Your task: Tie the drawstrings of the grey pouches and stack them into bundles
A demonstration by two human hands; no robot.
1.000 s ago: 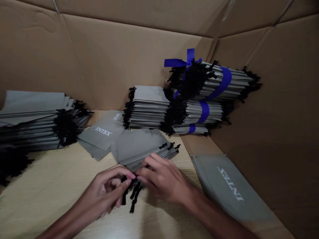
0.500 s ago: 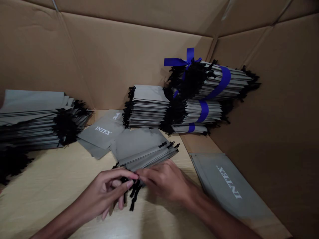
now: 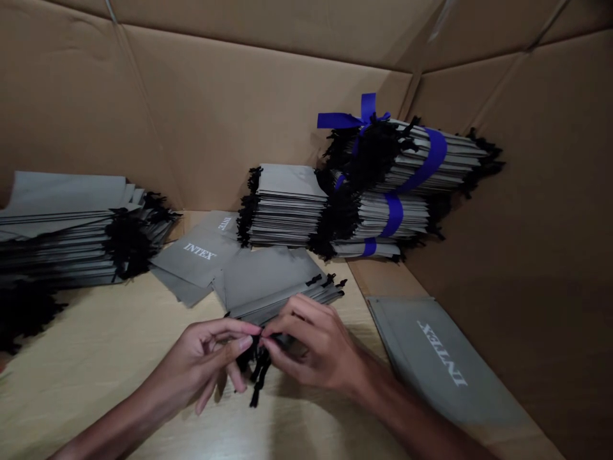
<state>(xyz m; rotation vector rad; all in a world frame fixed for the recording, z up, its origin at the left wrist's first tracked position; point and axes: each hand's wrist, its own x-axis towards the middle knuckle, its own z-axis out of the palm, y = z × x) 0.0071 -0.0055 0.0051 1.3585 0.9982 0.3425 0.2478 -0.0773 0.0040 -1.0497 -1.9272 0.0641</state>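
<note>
1. Pinching together right at the centre of play, the left hand (image 3: 201,364) and right hand (image 3: 316,345) have their fingertips (image 3: 249,327) meeting on the black drawstring cords (image 3: 260,377), which trail from the near end of the fanned stack of grey pouches (image 3: 272,281).
2. Both hands look clamped on those cords, though the fingers hide which strands each one holds.
3. Just left of the fanned stack, a loose INTEX pouch (image 3: 196,259) lies flat, touching it. Beyond that sits a large pile of pouches (image 3: 62,217).
4. Behind the fanned stack stands a squared pile (image 3: 287,217), with bundles tied in blue ribbon (image 3: 397,166) heaped beside it. To the right, a single INTEX pouch (image 3: 440,358) lies on the wooden table (image 3: 96,377).
5. Danger one: a hard tug on the cords could drag the unbound top pouches off the fan.
6. Danger two: the strands could knot if the 2 hands cross them.
7. Danger three: a bump could topple the upper ribbon bundle, perched on the lower.
</note>
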